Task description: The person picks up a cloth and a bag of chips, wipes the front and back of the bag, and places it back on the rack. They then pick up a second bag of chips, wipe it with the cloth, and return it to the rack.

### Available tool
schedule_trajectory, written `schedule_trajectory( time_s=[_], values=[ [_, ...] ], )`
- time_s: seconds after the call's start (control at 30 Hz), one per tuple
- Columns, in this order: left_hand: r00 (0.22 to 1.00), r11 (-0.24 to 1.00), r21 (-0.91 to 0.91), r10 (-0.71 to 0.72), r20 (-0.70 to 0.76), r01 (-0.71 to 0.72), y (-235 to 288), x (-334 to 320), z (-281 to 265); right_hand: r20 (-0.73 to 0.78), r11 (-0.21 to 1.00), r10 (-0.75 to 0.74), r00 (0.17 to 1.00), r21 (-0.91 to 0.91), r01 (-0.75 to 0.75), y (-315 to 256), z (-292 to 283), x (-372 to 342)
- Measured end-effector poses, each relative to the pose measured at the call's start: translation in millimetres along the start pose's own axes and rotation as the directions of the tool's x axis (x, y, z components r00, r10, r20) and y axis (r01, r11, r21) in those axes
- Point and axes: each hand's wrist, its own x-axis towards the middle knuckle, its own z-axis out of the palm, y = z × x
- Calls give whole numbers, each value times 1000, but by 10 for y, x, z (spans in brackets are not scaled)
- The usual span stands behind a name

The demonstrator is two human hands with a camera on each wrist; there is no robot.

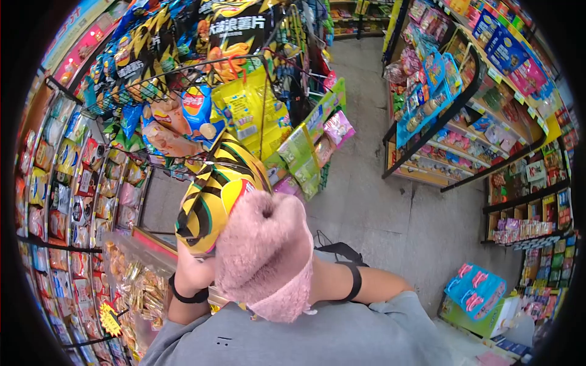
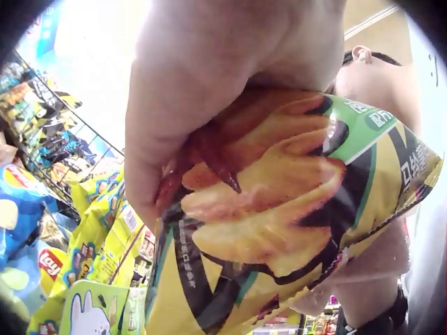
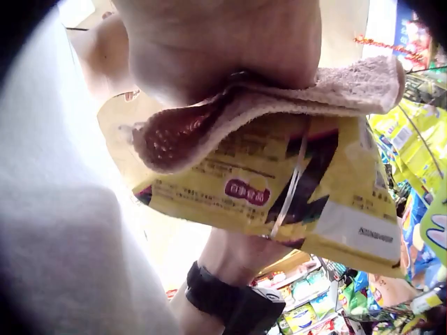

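One grey shirt (image 1: pixel 262 335) is showing nearest to the camera. Just beyond it, the left hand (image 1: pixel 194 268) is gripping a yellow-and-black chip bag (image 1: pixel 201 213) near its lower end; no surface is carrying this bag, only the hand. The right hand (image 3: pixel 223 49) is working with a pink fluffy cloth (image 1: pixel 262 256); its fingers are hiding, so I cannot tell if they are curling or lying straight. The cloth is covering the bag's right side and seems to be touching it.

In my judgement, the step in hand is wiping the bag's outside. The next move is probably calling for a steady left grip, light pressure so that the chips are not breaking, and some turning of the bag.

Farther, a wire rack (image 1: pixel 183 72) is holding more packets: a yellow snack bag (image 1: pixel 244 113) is hanging by its near edge, with a blue chip bag (image 1: pixel 196 108) just left.
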Motion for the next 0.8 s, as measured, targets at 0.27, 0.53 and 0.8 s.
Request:
schedule_trajectory(
  time_s=[0.27,0.53,0.8],
  values=[
    [973,972,-86,223,53,-218,-79,53,35,-134,990,-130,982,-66,122,18,-47,16],
    [957,948,-153,288,38,-279,-313,-125,-132,-286,945,-255,923,-277,175,-151,-45,193],
    [959,857,-435,279,-58,-276,-472,-88,92,371,981,172,913,-150,-124,-267,-129,-68]
  ],
)
